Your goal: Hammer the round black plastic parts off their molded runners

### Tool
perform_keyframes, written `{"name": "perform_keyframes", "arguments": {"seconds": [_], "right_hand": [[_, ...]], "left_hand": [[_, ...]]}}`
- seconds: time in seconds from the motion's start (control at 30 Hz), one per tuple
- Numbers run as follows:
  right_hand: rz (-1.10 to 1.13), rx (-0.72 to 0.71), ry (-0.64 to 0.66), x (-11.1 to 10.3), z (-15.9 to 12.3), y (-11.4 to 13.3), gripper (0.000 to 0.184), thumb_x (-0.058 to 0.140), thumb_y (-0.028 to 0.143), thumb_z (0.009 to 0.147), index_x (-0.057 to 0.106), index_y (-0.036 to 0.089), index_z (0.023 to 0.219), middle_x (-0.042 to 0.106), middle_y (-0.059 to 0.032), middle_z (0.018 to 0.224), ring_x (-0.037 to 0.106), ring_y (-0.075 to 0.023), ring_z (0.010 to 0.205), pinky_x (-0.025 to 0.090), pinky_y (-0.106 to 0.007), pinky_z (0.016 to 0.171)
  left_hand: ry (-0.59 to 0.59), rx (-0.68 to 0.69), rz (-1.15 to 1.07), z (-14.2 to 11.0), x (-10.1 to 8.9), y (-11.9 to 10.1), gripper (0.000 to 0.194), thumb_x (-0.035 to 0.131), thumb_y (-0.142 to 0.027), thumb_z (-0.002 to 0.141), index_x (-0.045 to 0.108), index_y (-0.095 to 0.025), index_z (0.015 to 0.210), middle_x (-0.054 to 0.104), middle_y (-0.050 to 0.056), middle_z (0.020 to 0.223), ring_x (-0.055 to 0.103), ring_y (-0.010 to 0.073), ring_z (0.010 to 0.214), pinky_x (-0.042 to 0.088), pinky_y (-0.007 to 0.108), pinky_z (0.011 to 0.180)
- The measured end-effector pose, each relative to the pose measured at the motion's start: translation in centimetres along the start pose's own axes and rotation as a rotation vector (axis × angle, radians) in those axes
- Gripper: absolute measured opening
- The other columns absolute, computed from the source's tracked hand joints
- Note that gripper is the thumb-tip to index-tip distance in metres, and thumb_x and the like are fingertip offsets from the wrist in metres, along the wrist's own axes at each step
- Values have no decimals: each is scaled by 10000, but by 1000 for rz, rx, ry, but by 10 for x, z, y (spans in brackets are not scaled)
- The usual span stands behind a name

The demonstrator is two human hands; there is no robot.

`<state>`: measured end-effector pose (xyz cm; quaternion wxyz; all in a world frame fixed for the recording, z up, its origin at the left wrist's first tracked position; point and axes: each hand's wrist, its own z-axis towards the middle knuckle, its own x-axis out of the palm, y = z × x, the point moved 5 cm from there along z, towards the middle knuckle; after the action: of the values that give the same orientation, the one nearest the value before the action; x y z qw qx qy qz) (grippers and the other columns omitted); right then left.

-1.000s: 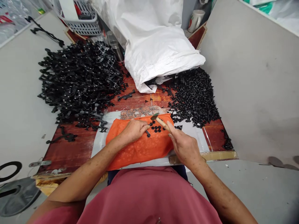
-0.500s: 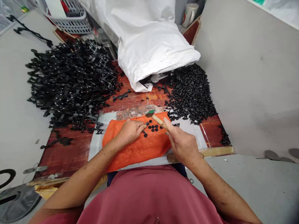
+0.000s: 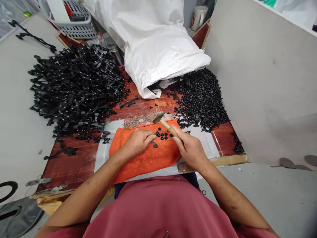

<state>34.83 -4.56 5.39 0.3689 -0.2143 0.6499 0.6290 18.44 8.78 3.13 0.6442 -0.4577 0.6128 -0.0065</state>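
Observation:
My right hand (image 3: 189, 143) is closed round the wooden handle of a small hammer (image 3: 166, 124), whose dark head is raised above the far part of an orange cloth (image 3: 146, 165). In my left hand (image 3: 138, 140), thumb and fingers pinch a small black plastic part (image 3: 155, 144) with round ends. Several round black pieces (image 3: 163, 136) lie on the cloth between the two hands. The fingertips of my left hand hide some of the part it grips.
A large pile of black strap-like parts (image 3: 76, 89) stands at left, a heap of small black studs (image 3: 201, 99) at right. Between them a white sack (image 3: 163, 49) opens toward me. Behind are a grey basket (image 3: 79, 29) and a mug (image 3: 198, 18).
My right hand and the hammer have shifted slightly left, with the head a little higher. My left hand has moved slightly and keeps its pinch on the black part.

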Motion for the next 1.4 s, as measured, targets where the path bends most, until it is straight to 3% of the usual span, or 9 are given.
{"name": "perform_keyframes", "arguments": {"seconds": [0.13,0.27,0.4,0.5,0.6,0.77,0.93,1.1,1.4], "right_hand": [[425,16,1,6,12,4,316,584,344,966,682,222,1241,720,-19,1035,650,-187,916,500,-288,848],[801,188,149,28,9,6,213,656,378,888,675,196,996,602,53,717,520,-104,571,429,-216,543],[959,355,33,32,-6,-1,272,743,428,830,586,225,917,433,130,520,334,-67,363,279,-193,355],[991,369,-49,34,-15,-4,315,773,447,816,566,233,918,442,133,507,358,-70,340,303,-194,334],[982,357,-92,41,-20,-3,323,780,455,810,569,232,907,469,119,528,389,-76,356,335,-203,345],[897,295,-88,50,-26,11,234,747,395,798,595,222,836,543,67,622,425,-87,445,377,-222,413],[790,233,-133,51,-29,15,153,719,338,793,633,213,820,578,52,669,505,-119,587,462,-250,588],[724,177,-65,38,-39,1,226,706,342,854,690,217,1041,729,-18,975,654,-191,886,507,-312,845],[573,399,-115,32,-90,-60,318,560,414,982,617,213,1222,662,14,815,612,-182,731,495,-285,678]], "left_hand": [[-73,176,-9,-15,-1,-29,262,516,-364,997,618,-197,823,687,14,754,605,169,711,411,306,779],[-281,285,-39,-32,-11,-46,206,652,-397,929,595,-203,969,688,36,888,636,202,850,480,337,832],[-603,117,-133,-54,-30,-29,359,679,-413,898,597,-205,1180,642,104,1176,604,260,1128,488,424,1004],[-480,-100,-431,-58,-16,-13,463,558,-391,974,499,-241,1408,652,84,1178,647,218,1073,510,409,988],[-277,-153,-762,-53,9,-21,622,501,-415,1005,298,-266,1574,675,66,1151,663,187,1044,513,376,976],[-319,-177,-1042,-42,23,-41,739,511,-413,1013,116,-292,1625,606,-33,815,515,99,626,454,227,629],[-334,-204,-926,-36,25,-27,441,535,-499,983,499,-220,1323,400,-78,642,347,85,520,296,212,506],[-224,-209,-798,-31,14,-4,292,510,-512,967,498,-228,1035,313,-94,596,270,91,487,234,229,488],[-173,-185,-501,-6,23,14,228,432,-414,979,526,-209,944,456,-60,659,425,114,582,336,243,578]]}}
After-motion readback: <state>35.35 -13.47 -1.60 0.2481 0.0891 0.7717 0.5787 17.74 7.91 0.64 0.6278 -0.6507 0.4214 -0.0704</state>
